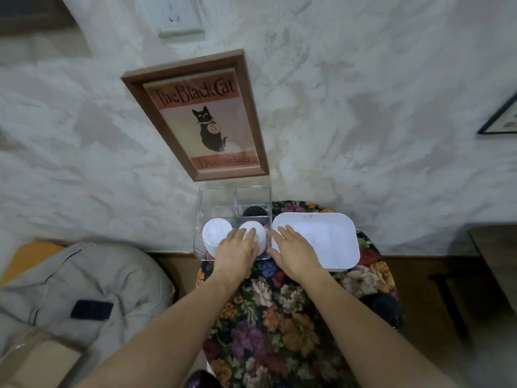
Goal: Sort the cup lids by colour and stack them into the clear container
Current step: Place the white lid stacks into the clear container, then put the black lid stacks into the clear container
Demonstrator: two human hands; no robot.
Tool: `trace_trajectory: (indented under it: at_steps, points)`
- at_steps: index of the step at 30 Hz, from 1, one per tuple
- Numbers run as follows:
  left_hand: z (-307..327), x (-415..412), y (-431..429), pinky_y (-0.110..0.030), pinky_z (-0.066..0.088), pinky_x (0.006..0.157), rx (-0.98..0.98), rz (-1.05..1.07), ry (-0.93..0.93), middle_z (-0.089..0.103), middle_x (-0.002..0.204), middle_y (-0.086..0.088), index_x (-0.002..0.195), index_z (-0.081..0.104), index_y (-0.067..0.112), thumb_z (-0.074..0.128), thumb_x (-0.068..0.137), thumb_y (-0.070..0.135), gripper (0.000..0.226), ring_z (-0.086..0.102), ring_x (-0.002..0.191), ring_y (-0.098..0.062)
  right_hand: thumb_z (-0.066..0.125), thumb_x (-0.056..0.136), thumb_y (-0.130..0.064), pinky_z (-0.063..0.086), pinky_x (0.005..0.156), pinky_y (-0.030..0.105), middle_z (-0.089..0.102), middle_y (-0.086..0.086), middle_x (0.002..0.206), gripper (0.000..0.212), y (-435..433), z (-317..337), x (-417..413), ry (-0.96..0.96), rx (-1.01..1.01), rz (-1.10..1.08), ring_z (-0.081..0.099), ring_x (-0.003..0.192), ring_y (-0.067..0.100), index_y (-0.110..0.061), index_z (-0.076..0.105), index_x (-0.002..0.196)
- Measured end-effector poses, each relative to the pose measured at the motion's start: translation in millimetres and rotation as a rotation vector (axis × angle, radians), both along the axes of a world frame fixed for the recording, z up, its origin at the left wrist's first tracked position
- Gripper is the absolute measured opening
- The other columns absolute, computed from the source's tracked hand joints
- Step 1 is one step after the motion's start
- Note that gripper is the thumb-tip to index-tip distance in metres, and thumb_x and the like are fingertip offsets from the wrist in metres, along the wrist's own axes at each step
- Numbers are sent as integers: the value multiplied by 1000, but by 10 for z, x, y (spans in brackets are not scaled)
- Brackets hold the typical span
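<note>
A grey bag (84,275) is seen far on the left, and a dark flat thing (91,310) is laid on top of it. On the wall, a framed picture of a black cat (208,130) is hung.

Under the picture, a clear container (205,197) is set on the back left part of a small table with a flowery cloth (279,317). The container is split into four parts. A stack of white lids (216,233) is kept in the near left part. A second white stack (258,232) is kept in the near right part. Black lids (254,212) are kept in the far right part. Something clear is seen in the far left part, but what it is cannot be told.

The left hand (236,247) is held flat over the near side of the container. Its fingers are straight and a little apart, and the second white stack is touched by its fingertips. Nothing is gripped.

The right hand (293,247) is held flat too, just beside the container, with its fingers straight and spread. The fingers are laid over the near left corner of a white tub (330,239). Nothing is held in it. The tub is set right beside the container.
</note>
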State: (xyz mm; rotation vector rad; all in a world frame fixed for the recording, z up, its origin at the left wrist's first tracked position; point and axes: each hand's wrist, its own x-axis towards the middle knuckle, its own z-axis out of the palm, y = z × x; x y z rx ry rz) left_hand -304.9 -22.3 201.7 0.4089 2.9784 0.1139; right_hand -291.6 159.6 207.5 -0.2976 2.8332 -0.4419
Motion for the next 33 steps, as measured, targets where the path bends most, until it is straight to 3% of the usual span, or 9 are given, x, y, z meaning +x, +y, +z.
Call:
trace_trajectory:
  at_steps: [2,5,8,17,22,28,33]
  points:
    - [7,73,103,-51,52,103,-18,-46,17,58,144,-15,147,51,13,60,100,37,54,51,135,-42,35,110,-46,15,126,37,25,7,169,61,171,52,122,-7,30,-10,14,158,27,-15,26,162]
    - [108,235,402,-50,30,122,-83,-67,-42,35,164,-11,161,28,20,46,105,50,66,25,154,-37,34,110,-47,12,127,38,20,7,170,62,494,105,328,-28,55,-35,11,158,27,-16,23,163]
    - [188,426,776,-45,22,125,-94,-68,-55,19,171,-7,164,13,25,33,106,60,71,12,158,-32,32,110,-48,12,128,40,19,8,171,62,871,127,537,-22,80,-43,10,159,27,-16,22,163]
    - [92,993,1888,-46,13,128,-112,-148,-64,10,172,-10,165,4,24,22,104,65,76,2,159,-33,34,109,-47,21,125,44,28,6,166,59,2007,53,1116,50,144,-74,17,155,28,-18,26,160]
    - [-5,1200,2338,-44,10,128,-113,-181,-120,10,172,-10,165,4,25,21,104,66,75,2,159,-31,33,108,-50,16,127,42,23,7,169,64,2399,-132,1402,-25,127,-138,14,157,28,-18,23,162]
    - [-267,1300,2531,-38,8,128,-83,-232,-216,15,171,-7,165,6,25,24,104,67,76,8,159,-25,42,105,-53,32,121,44,20,1,169,68,2581,-397,1635,-132,40,-170,18,156,24,-25,18,163]
    - [-552,1354,2553,-39,33,119,93,-182,-436,30,167,-4,164,18,29,41,104,59,71,32,151,-26,46,105,-51,43,111,44,30,-1,166,69,2600,-632,1770,-291,-84,-242,38,146,27,-28,17,163]
